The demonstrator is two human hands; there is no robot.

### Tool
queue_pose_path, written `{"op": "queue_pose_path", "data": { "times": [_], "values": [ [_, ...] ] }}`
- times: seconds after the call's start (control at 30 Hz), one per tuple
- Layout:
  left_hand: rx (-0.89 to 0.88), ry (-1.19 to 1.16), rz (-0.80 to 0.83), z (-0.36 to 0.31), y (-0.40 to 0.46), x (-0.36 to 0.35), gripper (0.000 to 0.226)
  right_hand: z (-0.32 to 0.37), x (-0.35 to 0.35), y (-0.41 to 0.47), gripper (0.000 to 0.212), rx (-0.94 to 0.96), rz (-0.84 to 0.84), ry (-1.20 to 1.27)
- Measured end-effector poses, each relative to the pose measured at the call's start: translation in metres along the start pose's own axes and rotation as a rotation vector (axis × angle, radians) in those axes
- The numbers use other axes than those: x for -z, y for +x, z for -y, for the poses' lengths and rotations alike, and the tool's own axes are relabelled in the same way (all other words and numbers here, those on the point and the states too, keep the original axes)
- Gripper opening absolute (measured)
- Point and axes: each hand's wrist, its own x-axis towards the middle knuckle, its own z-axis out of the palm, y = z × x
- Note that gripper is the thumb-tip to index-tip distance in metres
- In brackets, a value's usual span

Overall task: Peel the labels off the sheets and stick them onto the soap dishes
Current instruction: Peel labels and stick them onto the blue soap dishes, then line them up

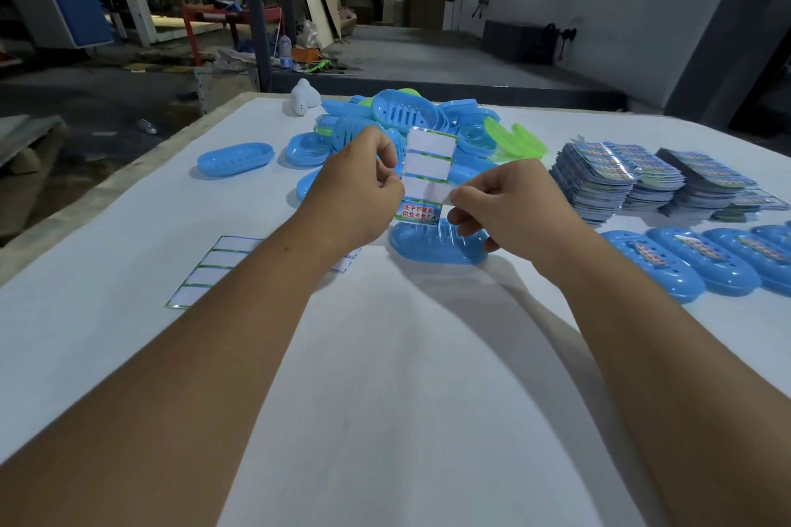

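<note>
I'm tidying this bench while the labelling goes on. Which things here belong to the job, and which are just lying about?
Belongs to the job:
label sheet held by left hand and right hand
blue soap dish below it
dish pile
label stacks
labelled dishes

Lying about:
used backing sheet
white object at the far edge
floor clutter

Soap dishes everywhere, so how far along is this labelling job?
Early on, it seems. Done: a row of labelled dishes at right. In hand: the left hand holds a label sheet while the right hand peels a label. Left: a pile of bare dishes and stacked sheets.
</note>
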Motion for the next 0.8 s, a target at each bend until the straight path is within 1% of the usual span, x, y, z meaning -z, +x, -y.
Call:
{"op": "queue_pose_path", "data": {
  "times": [0.23, 0.37, 0.53, 0.73, 0.8],
  "values": [
    [0.137, 0.072, 0.019, 0.004, 0.002, 0.004, 0.022, -0.002, 0.002, 0.002, 0.025, -0.057, -0.002, -0.031],
    [0.209, 0.148, 0.003, 0.009, 0.005, 0.005, 0.021, -0.004, 0.003, 0.002, 0.026, -0.081, 0.007, -0.067],
    [0.272, 0.235, -0.001, 0.018, 0.010, 0.008, 0.019, -0.004, 0.003, 0.002, 0.027, -0.091, 0.012, -0.093],
    [0.301, 0.292, 0.087, 0.023, 0.013, 0.006, 0.018, -0.005, 0.002, 0.002, 0.029, -0.102, 0.021, -0.112],
    [0.302, 0.331, 0.073, 0.025, 0.013, 0.007, 0.017, -0.004, 0.003, 0.002, 0.030, -0.110, 0.000, -0.093]
  ]
}}
